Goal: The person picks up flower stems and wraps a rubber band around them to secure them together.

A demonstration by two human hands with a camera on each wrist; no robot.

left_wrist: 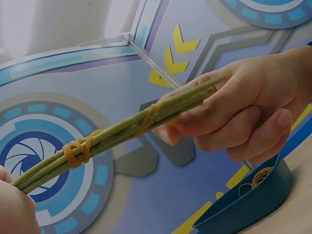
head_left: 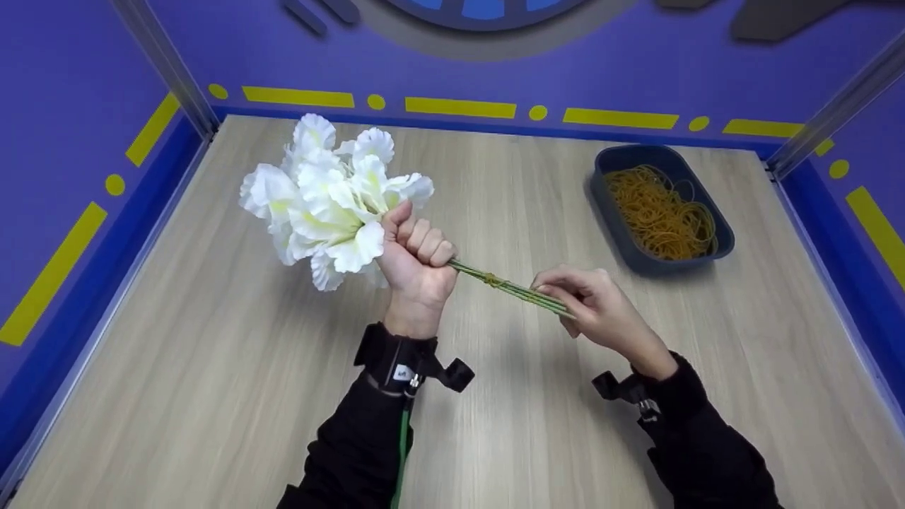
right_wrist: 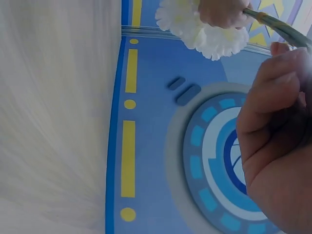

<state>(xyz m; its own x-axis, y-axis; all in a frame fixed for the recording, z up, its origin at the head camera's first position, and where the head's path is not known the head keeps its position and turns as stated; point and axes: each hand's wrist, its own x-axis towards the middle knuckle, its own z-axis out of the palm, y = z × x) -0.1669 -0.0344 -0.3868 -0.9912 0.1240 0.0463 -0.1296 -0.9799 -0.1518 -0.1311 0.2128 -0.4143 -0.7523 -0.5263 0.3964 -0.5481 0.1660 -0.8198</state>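
A bunch of white artificial flowers (head_left: 332,205) is held up over the table, its heads to the left. Just below the blooms, my left hand (head_left: 421,258) grips the green stems (head_left: 523,290) with curled fingers. At the cut ends, my right hand (head_left: 597,304) pinches the stems between thumb and fingers. A tan rubber band (left_wrist: 77,152) is wound several times round the stems between the hands. Closer to the right fingers, another rubber-band loop (left_wrist: 148,119) circles the stems at a slant. In the right wrist view the right hand's fingertips lie at the frame's edge, partly cut off.
At the back right of the wooden table (head_left: 509,424) stands a dark blue-grey plastic tub (head_left: 622,240) holding a heap of tan rubber bands (head_left: 657,215). Blue-purple panels (head_left: 481,78) with yellow marks wall in the table at the back and both sides.
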